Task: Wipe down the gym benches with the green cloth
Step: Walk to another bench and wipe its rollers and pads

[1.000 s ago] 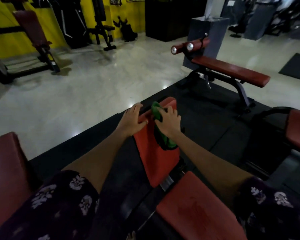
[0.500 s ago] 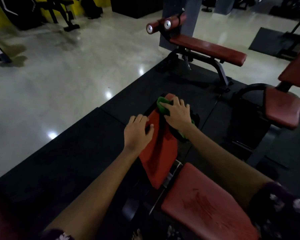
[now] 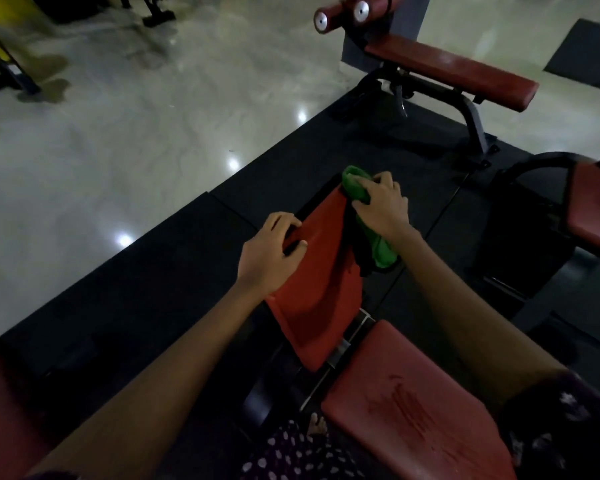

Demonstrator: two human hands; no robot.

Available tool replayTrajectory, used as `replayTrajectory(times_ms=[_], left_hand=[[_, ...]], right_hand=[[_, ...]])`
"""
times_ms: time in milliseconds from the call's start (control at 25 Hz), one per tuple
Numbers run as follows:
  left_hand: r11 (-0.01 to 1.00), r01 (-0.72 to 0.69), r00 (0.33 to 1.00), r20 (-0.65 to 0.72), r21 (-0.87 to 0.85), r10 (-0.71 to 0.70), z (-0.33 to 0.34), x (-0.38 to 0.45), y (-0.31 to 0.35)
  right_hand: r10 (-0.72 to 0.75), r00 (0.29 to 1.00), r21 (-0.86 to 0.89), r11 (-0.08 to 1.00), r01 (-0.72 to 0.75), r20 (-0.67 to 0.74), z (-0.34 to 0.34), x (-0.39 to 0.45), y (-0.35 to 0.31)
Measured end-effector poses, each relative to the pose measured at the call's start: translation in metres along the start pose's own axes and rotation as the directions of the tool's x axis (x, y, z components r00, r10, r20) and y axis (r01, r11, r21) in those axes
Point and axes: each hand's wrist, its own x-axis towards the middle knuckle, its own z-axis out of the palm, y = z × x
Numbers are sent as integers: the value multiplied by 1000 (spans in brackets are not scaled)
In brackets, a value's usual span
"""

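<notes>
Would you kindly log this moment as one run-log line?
step: wiping backrest | right hand: presses green cloth at top edge | left hand: grips left edge

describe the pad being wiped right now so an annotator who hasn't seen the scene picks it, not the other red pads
On the black floor mat at frame centre, find the tilted red backrest pad just beyond the flat red seat pad. The left hand holds its left edge; the right hand presses the green cloth on its top right edge. No other red pad is being touched.

Open black mat [image 3: 174,289] left of red backrest pad [image 3: 321,282]; seat pad [image 3: 409,407] blocks near right; 2nd bench [image 3: 447,69] well beyond.
</notes>
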Motion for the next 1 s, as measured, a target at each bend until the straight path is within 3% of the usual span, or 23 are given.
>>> replayTrajectory(times_ms=[160, 320, 400, 520, 600, 680, 800, 1000], left_hand=[[1000, 11, 999, 47, 2, -11, 3, 2, 3], [996, -7, 988, 152, 90, -6, 2, 5, 1], [996, 4, 980, 197, 89, -22, 4, 3, 0], [1000, -22, 970, 242, 15, 18, 1, 8, -1], [993, -22, 961, 272, -115, 52, -2, 14, -10], [931, 118, 938, 347, -347, 10, -5, 14, -24], [676, 402, 883, 458, -618, -106, -5, 5, -35], [555, 517, 812, 579, -652, -76, -18, 11, -43]], right_hand=[[-214, 976, -114, 971, 209, -30, 10, -21, 5], [-67, 997, -78, 995, 65, -28, 2, 1, -1], [-83, 996, -94, 992, 79, -33, 10, -17, -8], [-152, 988, -74, 986, 151, -16, 22, -46, -16], [-76, 997, -50, 996, 75, -19, 12, -36, -22], [2, 1000, -56, 998, -4, -20, 14, -46, -34], [46, 998, 38, 998, -44, -47, 34, -87, -58], [17, 983, 25, 1000, -13, -183, 64, -145, -102]])
